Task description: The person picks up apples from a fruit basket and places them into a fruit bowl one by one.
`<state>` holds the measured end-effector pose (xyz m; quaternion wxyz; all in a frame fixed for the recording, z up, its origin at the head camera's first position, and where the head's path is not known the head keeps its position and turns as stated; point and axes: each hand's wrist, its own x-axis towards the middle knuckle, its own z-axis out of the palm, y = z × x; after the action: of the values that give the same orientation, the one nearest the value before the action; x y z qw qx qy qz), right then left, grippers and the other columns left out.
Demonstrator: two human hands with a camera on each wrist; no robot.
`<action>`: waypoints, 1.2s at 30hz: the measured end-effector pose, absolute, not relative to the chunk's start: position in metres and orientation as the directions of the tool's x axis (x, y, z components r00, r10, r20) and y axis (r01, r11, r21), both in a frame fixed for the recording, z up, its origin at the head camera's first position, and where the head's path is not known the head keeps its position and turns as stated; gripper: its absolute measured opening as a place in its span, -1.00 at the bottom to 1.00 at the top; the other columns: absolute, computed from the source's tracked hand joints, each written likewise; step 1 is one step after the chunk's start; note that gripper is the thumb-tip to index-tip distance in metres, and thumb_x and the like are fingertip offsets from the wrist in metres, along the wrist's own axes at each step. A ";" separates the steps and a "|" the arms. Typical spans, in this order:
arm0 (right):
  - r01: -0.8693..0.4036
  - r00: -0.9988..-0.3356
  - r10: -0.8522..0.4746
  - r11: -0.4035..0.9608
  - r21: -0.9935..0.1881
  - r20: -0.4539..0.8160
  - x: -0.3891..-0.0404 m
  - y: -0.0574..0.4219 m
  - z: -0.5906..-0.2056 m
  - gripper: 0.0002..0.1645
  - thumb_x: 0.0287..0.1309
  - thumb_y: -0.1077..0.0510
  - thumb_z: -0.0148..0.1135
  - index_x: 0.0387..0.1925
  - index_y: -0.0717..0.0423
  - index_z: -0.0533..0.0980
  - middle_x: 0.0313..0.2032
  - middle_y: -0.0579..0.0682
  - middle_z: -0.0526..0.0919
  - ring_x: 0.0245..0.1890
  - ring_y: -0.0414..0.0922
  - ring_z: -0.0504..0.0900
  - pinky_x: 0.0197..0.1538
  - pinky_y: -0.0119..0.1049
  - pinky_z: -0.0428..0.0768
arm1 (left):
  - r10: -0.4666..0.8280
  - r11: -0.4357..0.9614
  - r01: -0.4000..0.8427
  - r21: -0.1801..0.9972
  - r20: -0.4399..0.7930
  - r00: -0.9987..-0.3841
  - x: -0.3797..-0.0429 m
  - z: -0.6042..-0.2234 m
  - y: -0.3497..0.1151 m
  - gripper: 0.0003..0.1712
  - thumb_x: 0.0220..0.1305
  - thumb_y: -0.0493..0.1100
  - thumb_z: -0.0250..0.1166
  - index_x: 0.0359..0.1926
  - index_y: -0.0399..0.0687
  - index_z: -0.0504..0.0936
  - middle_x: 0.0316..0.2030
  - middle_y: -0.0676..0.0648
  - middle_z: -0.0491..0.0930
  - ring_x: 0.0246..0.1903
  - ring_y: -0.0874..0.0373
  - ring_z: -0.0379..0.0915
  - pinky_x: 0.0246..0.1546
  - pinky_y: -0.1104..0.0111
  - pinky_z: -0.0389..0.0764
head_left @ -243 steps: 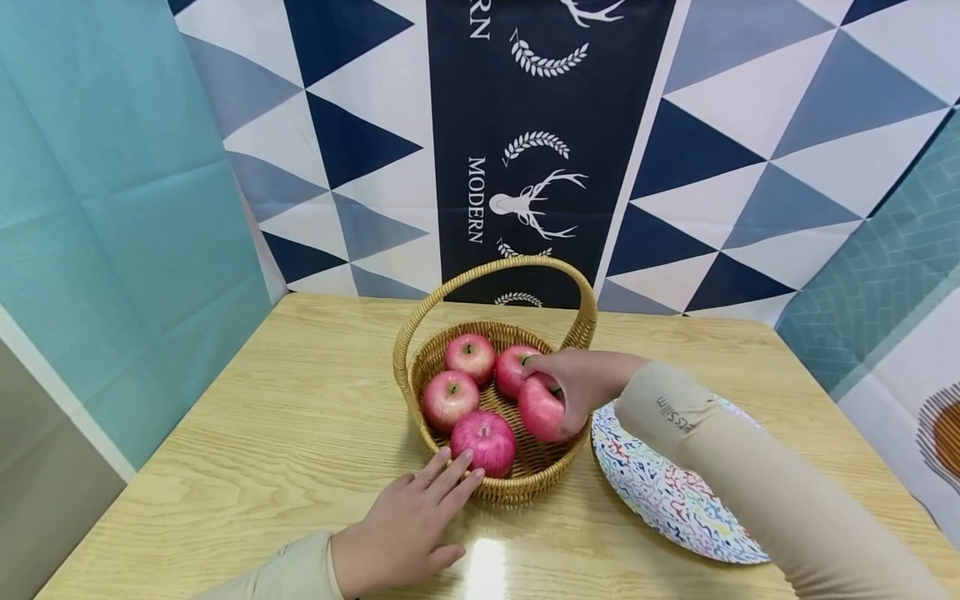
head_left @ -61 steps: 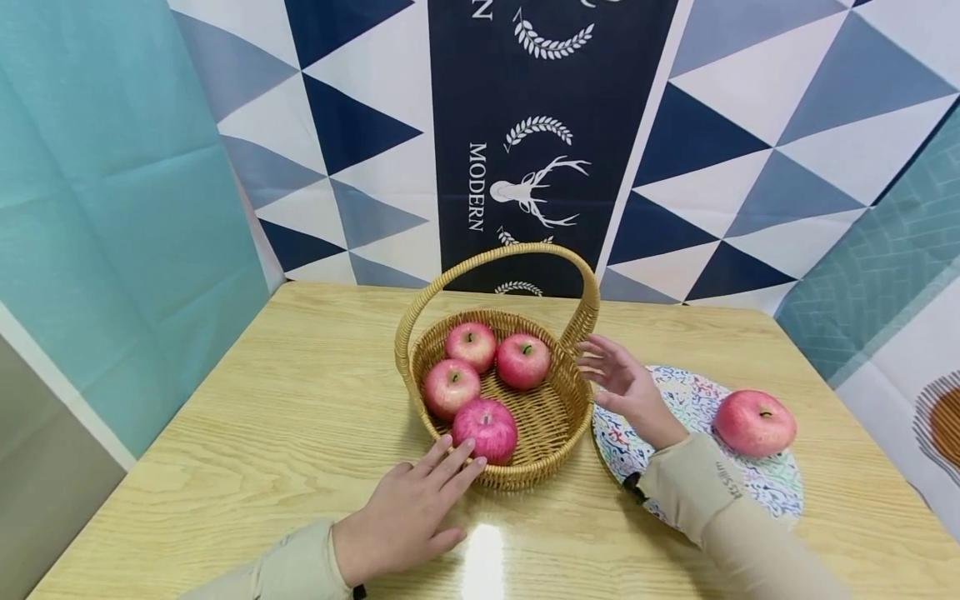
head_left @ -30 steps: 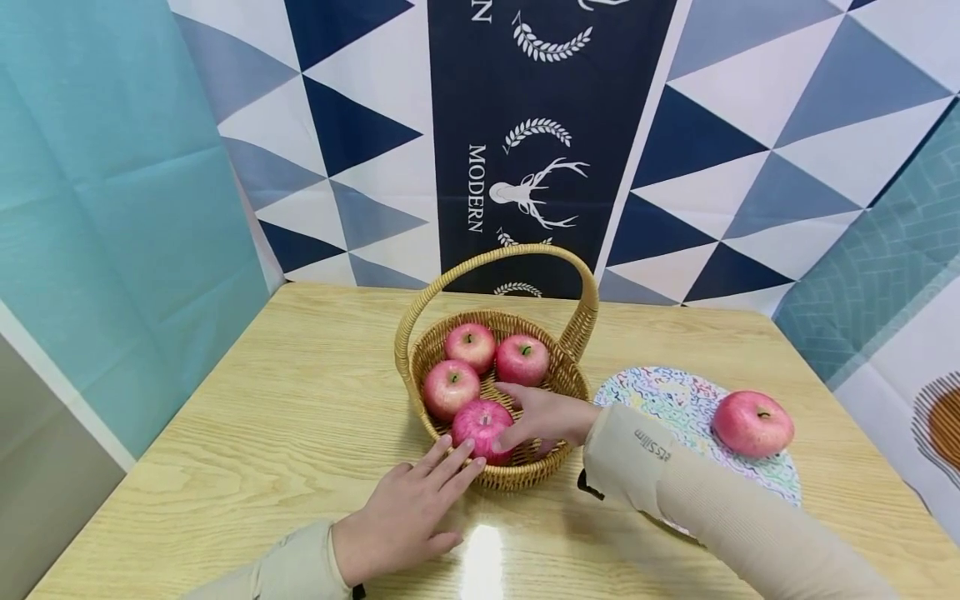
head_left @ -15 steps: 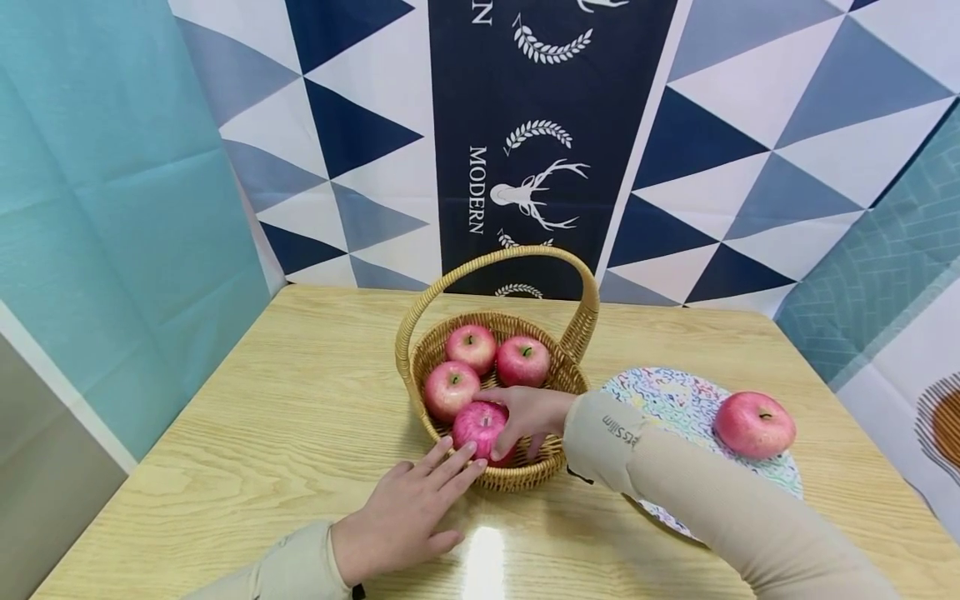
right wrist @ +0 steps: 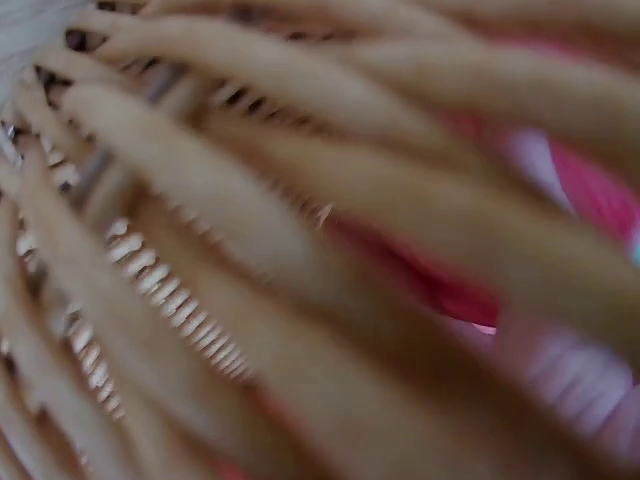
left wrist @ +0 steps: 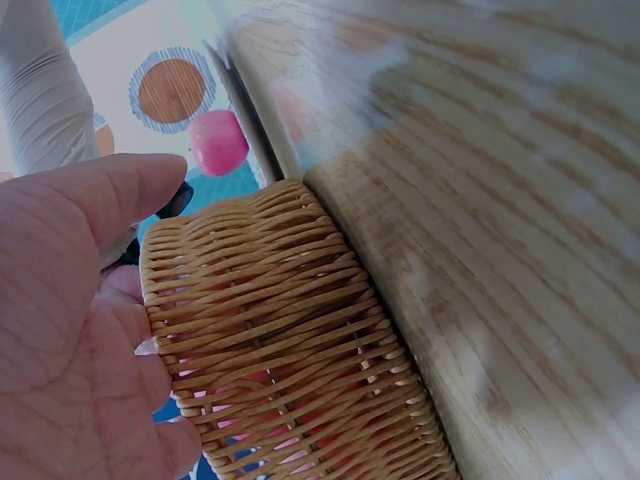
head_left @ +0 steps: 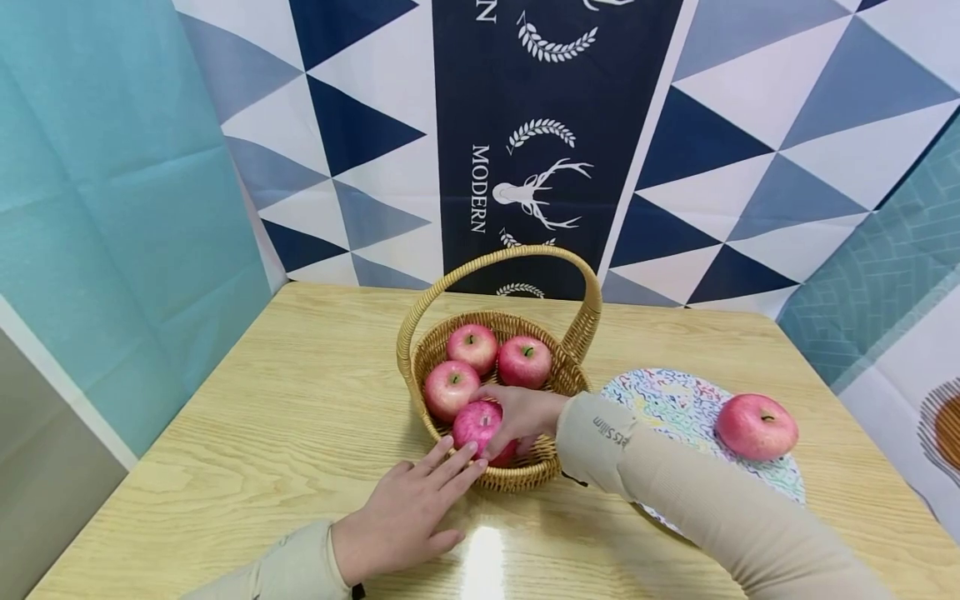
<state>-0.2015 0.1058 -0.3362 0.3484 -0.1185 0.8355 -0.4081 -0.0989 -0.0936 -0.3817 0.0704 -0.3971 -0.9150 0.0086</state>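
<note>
Inside the wicker basket [head_left: 528, 479], my right hand [head_left: 517, 414] grips a deep pink apple [head_left: 474, 423] near the front wall, thumb on the near side and fingers on the far side. Three paler red apples sit behind it: a left apple [head_left: 452, 390], a back apple [head_left: 472, 348] and a right apple [head_left: 524, 362]. My left hand [head_left: 408, 517] rests with straight fingers on the basket's front rim; in the left wrist view its fingertips lie over the woven wall [left wrist: 270, 320]. Blurred wicker [right wrist: 250, 270] fills most of the right wrist view, with pink showing through the gaps.
To the right of the basket lies a round, colourfully patterned plate [head_left: 660, 387], partly under my right forearm. Another red apple [head_left: 757, 427] sits on its right side. The basket's tall handle [head_left: 510, 257] arches over the apples. A patterned cloth [head_left: 360, 167] hangs behind the wooden table [head_left: 247, 433].
An apple my right hand held in the basket now sits on the plate. That hand has come back leftward and closed round the deep pink apple. My left hand stays at the rim.
</note>
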 end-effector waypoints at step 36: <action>-0.411 -0.736 -0.610 0.748 -0.522 -0.294 -0.210 0.135 -0.292 -0.19 -0.39 0.17 0.47 0.08 0.03 0.46 -0.06 0.01 0.55 -0.06 -0.04 0.52 0.00 -0.12 0.52 | 0.743 0.669 0.738 -0.088 0.097 -0.662 -0.100 -0.379 -0.096 -0.13 0.19 0.24 0.26 0.43 0.04 0.22 0.39 -0.03 0.22 0.35 0.00 0.16 -0.16 0.18 0.56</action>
<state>-0.2096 0.1346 -0.2920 0.2297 -0.2815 0.9061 -0.2167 -0.1005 -0.0964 -0.3787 0.0623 -0.4062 -0.9114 0.0204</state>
